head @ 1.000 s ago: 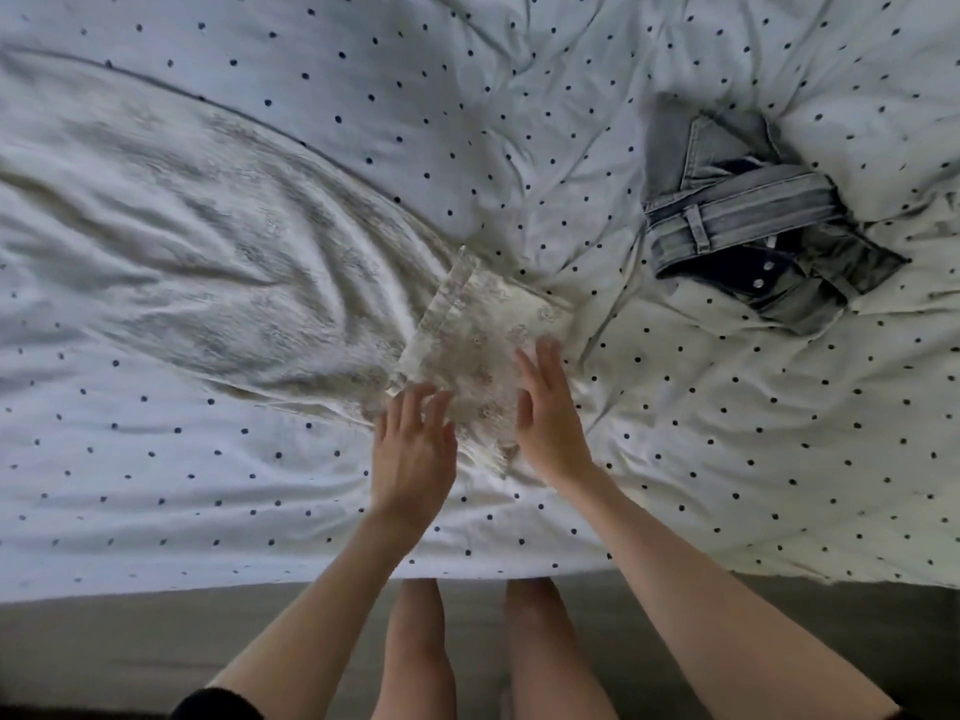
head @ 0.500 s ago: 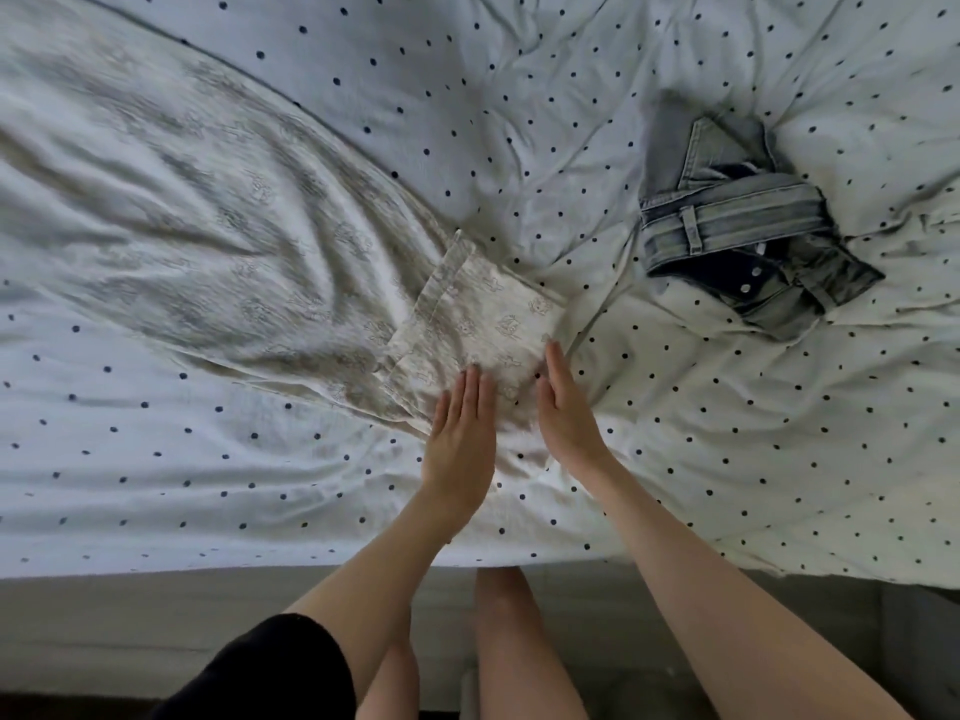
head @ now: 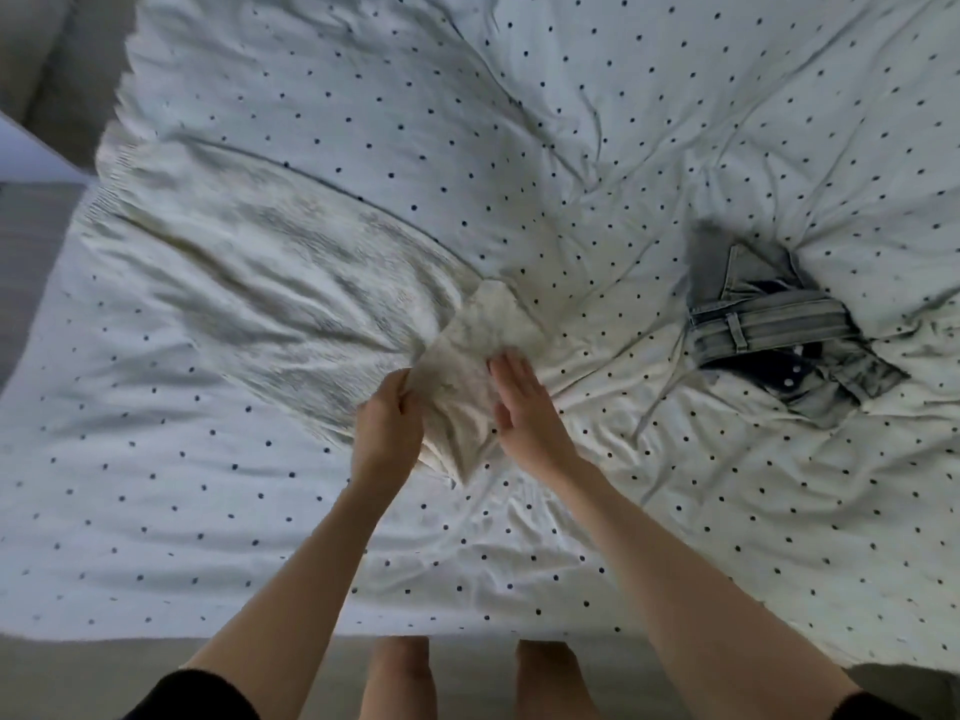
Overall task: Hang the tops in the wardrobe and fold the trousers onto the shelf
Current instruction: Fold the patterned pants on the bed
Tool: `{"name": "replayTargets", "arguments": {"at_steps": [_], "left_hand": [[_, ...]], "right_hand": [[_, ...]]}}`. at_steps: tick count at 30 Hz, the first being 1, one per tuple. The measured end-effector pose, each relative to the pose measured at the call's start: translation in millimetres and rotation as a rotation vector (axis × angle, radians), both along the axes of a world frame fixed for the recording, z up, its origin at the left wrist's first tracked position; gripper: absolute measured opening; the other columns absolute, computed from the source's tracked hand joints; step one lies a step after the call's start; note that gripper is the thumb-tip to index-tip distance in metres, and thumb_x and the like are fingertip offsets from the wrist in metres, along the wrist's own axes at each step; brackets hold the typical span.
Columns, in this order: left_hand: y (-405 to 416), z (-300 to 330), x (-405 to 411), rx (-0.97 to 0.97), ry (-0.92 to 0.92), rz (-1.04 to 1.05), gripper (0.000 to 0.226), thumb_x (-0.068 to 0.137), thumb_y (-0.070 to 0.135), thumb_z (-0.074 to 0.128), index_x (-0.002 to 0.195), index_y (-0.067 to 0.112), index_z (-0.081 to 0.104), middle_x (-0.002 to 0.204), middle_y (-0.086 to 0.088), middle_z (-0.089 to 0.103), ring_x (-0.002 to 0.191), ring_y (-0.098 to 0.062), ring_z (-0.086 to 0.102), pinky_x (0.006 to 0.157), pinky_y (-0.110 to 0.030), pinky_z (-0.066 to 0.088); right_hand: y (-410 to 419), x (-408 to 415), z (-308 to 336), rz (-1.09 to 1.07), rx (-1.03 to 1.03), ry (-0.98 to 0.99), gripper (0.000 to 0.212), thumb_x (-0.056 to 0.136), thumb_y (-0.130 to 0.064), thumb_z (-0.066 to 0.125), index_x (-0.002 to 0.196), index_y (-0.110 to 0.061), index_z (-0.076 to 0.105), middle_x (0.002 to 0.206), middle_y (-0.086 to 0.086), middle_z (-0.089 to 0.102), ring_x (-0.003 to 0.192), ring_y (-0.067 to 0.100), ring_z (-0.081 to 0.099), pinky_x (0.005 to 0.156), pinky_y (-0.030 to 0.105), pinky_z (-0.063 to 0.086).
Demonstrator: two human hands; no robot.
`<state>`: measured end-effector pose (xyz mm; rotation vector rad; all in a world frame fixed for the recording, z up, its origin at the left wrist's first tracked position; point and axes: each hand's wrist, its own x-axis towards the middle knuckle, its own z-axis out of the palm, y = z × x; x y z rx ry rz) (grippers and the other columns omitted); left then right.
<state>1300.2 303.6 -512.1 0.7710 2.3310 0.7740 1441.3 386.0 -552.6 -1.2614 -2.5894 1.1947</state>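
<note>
Gathering the cream garment (head: pixel 291 298) off the bed (head: pixel 623 148) for sorting
Left hand (head: pixel 387 428) with grip curled round the near bodice edge, right hand (head: pixel 524 407) flat with fingers straight, pressing the same end; skirt spread away to the left, denim trousers (head: pixel 769 324) crumpled well apart on the right. Next, probably: closing the right grip too, lifting clear, then off to a hanger

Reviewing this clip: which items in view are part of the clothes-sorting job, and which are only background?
Part of the job:
- cream patterned garment, left hand pinching its near end, right hand flat on it
- crumpled denim garment, lying apart to the right, untouched

Background:
- dotted bed cover under both garments
- floor at the bed's edge
</note>
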Motion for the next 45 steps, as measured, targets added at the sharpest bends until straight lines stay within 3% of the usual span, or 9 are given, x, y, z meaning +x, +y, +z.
{"name": "replayTargets", "arguments": {"at_steps": [8, 12, 15, 18, 23, 31, 34, 37, 45], "left_hand": [[-20, -13, -43, 0.082, 0.129, -0.129, 0.028, 0.096, 0.003, 0.041, 0.116, 0.006, 0.059, 0.108, -0.011, 0.065, 0.092, -0.030, 0.061, 0.076, -0.030, 0.046], [-22, -2, -48, -0.018, 0.270, -0.388, 0.034, 0.086, -0.010, 0.048, 0.116, 0.002, 0.056, 0.107, -0.017, 0.058, 0.094, -0.036, 0.055, 0.079, -0.043, 0.046], [-17, 1, -51, -0.017, 0.577, -0.708, 0.052, 0.069, -0.013, 0.060, 0.118, 0.004, 0.060, 0.120, -0.016, 0.058, 0.111, -0.037, 0.055, 0.086, -0.045, 0.047], [3, -3, -42, -0.025, 0.697, -1.030, 0.057, 0.082, 0.004, 0.057, 0.137, 0.011, 0.046, 0.150, -0.010, 0.034, 0.139, -0.031, 0.028, 0.108, -0.049, 0.032], [35, -40, -43, -0.287, 0.692, -1.155, 0.054, 0.101, 0.038, 0.013, 0.149, 0.020, -0.005, 0.157, 0.002, -0.013, 0.141, -0.022, -0.023, 0.109, -0.045, -0.019], [23, -52, -71, -0.229, 0.741, -1.055, 0.062, 0.094, 0.046, 0.000, 0.148, 0.019, 0.011, 0.152, 0.002, -0.007, 0.144, -0.024, -0.007, 0.116, -0.039, -0.010], [24, -48, -68, -0.238, 0.728, -1.040, 0.065, 0.092, 0.046, 0.000, 0.148, 0.017, 0.016, 0.155, 0.000, 0.003, 0.145, -0.027, 0.001, 0.116, -0.040, -0.007], [23, -47, -67, -0.272, 0.730, -1.045, 0.065, 0.091, 0.047, -0.002, 0.148, 0.018, 0.011, 0.154, 0.001, -0.002, 0.144, -0.025, -0.005, 0.116, -0.040, -0.009], [17, -33, -63, -0.311, 0.702, -1.091, 0.066, 0.086, 0.050, -0.016, 0.146, 0.023, -0.007, 0.153, -0.001, -0.015, 0.140, -0.024, -0.022, 0.113, -0.041, -0.019]], "right_hand": [[-16, -40, -26, -0.327, 0.120, 0.020, 0.056, 0.100, -0.014, 0.037, 0.149, -0.011, 0.011, 0.158, 0.008, 0.003, 0.146, 0.021, -0.004, 0.119, 0.039, 0.014], [-29, -44, -22, -0.774, -0.295, 0.164, 0.057, 0.102, -0.029, 0.034, 0.151, -0.020, 0.005, 0.159, -0.003, -0.001, 0.145, 0.012, 0.005, 0.117, 0.031, 0.015], [-30, -56, -23, -1.108, -0.599, 0.282, 0.054, 0.100, -0.030, 0.040, 0.150, -0.021, 0.020, 0.153, 0.001, 0.028, 0.137, 0.018, 0.033, 0.109, 0.036, 0.034], [-33, -55, -24, -1.238, -0.525, 0.283, 0.036, 0.097, -0.021, 0.045, 0.132, -0.015, 0.048, 0.128, 0.002, 0.056, 0.107, 0.011, 0.056, 0.088, 0.030, 0.047], [-30, -32, -30, -1.307, -0.695, 0.374, 0.031, 0.096, -0.007, 0.045, 0.126, -0.011, 0.052, 0.116, 0.010, 0.062, 0.099, 0.017, 0.062, 0.089, 0.036, 0.052], [-19, -30, -31, -1.256, -1.173, 0.458, 0.024, 0.093, -0.001, 0.042, 0.072, -0.011, 0.048, 0.044, -0.004, 0.043, 0.038, 0.009, 0.037, 0.051, 0.022, 0.037], [-19, -35, -27, -1.200, -1.206, 0.434, 0.018, 0.094, -0.006, 0.045, 0.095, -0.002, 0.063, 0.090, 0.022, 0.069, 0.068, 0.025, 0.062, 0.069, 0.030, 0.051], [-19, -35, -23, -1.232, -1.232, 0.441, 0.029, 0.094, -0.010, 0.050, 0.119, 0.004, 0.055, 0.132, 0.029, 0.048, 0.106, 0.043, 0.057, 0.088, 0.038, 0.048], [-14, -25, -5, -1.231, -1.151, 0.576, 0.003, 0.084, -0.010, 0.066, 0.080, -0.009, 0.066, 0.074, 0.002, 0.056, 0.068, 0.013, 0.050, 0.064, 0.028, 0.045]]}}
